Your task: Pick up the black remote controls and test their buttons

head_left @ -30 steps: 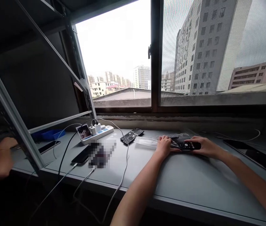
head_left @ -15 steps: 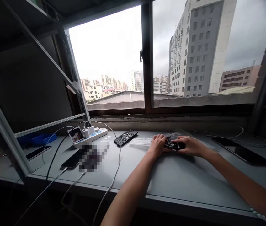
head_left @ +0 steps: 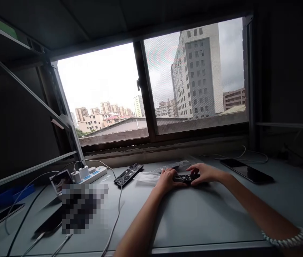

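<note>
A black remote control with small pale buttons lies low over the tabletop, between both my hands. My left hand is wrapped over its left end, the thumb along the near edge. At the other end my right hand grips it between the thumb at the front and curved fingers behind. Clear plastic bags lie beside and behind my left hand, partly hidden by it. Black remote controls rest further left, close together.
On the left stand a white power strip with plugs and a charging phone, partly pixelated. A white cable runs across the grey tabletop. A dark tablet or large phone lies at right. Metal shelf posts frame the window.
The view has shifted, so the table scene appears further left and lower. The remote control has come down level near the tabletop, with my left hand still at its left end.
</note>
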`<state>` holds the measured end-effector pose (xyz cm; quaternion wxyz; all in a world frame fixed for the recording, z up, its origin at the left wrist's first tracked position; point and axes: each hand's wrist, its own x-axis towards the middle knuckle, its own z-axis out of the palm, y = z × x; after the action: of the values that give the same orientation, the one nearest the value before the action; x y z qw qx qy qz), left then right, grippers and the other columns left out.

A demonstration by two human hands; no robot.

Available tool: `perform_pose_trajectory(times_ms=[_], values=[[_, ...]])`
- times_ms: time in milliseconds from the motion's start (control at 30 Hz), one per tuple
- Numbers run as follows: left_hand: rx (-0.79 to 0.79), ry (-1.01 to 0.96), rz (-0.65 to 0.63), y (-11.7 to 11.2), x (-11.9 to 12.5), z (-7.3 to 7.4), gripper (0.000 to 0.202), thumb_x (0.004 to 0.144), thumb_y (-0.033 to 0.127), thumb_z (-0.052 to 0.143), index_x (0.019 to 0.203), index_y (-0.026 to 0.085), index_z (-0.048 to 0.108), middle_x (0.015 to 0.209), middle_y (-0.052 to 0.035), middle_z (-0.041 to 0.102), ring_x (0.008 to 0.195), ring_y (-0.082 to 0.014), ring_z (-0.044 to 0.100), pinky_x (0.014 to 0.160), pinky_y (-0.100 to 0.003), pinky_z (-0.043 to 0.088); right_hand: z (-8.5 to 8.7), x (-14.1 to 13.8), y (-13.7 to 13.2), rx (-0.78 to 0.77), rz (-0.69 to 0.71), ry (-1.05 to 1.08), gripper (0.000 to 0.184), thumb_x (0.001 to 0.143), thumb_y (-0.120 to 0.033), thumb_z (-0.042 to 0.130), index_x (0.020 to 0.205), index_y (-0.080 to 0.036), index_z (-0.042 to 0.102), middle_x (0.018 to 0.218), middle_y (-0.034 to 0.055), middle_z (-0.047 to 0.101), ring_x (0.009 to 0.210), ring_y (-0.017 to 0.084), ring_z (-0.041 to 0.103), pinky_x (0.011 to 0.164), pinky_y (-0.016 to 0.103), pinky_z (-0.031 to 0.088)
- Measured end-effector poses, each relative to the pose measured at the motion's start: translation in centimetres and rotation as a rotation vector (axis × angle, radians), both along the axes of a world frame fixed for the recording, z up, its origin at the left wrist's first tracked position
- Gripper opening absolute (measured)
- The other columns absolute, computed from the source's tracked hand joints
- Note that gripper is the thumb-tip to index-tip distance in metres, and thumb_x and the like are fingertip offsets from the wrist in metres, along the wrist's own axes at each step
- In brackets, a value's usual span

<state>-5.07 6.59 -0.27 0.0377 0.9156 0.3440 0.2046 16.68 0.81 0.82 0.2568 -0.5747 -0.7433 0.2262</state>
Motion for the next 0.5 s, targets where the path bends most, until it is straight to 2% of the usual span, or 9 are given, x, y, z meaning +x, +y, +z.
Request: perform_pose_trajectory(times_ms=[100,200,333,500], values=[[0.025,0.039,0.056,-0.3,0.1,0.1,0.052,0.071,0.062,0.059,0.097,0.018,0.057,0.105,-0.0059,0.060,0.100,-0.0250,0.053,0.092,-0.038,0.035,-0.3,0.8,0.2,-0.003,-0.107,-0.027,0.068,0.053,-0.052,0.075,0.110,-0.017,0.066,0.099,0.0090,0.067,0.089,0.026,0.061,0.080,0.032,0.046],[0.050,0.079,0.096,-0.4,0.2,0.1,0.052,0.075,0.063,0.055,0.100,0.017,0.056,0.108,-0.0082,0.060,0.103,-0.0263,0.052,0.094,-0.039,0.034,-0.4,0.8,0.3,0.044,-0.163,-0.068,0.058,0.055,-0.053,0.073,0.102,-0.019,0.070,0.096,0.0081,0.068,0.087,0.026,0.062,0.077,0.032,0.046],[0.062,0.116,0.101,-0.1,0.3,-0.1,0.050,0.076,0.062,0.054,0.099,0.018,0.055,0.108,-0.0082,0.059,0.104,-0.0267,0.052,0.094,-0.040,0.034,0.1,0.0,0.1,0.123,-0.122,-0.105,0.049,0.061,-0.054,0.069,0.100,-0.024,0.071,0.097,0.0049,0.068,0.090,0.026,0.061,0.076,0.032,0.046],[0.113,0.149,0.142,0.2,0.9,-0.3,0.047,0.079,0.061,0.049,0.098,0.018,0.054,0.107,-0.0096,0.060,0.104,-0.0279,0.052,0.093,-0.042,0.034,0.6,-1.3,-0.2,0.288,-0.121,-0.161,0.048,0.067,-0.059,0.063,0.100,-0.025,0.070,0.099,0.0045,0.068,0.092,0.026,0.060,0.076,0.032,0.046]])
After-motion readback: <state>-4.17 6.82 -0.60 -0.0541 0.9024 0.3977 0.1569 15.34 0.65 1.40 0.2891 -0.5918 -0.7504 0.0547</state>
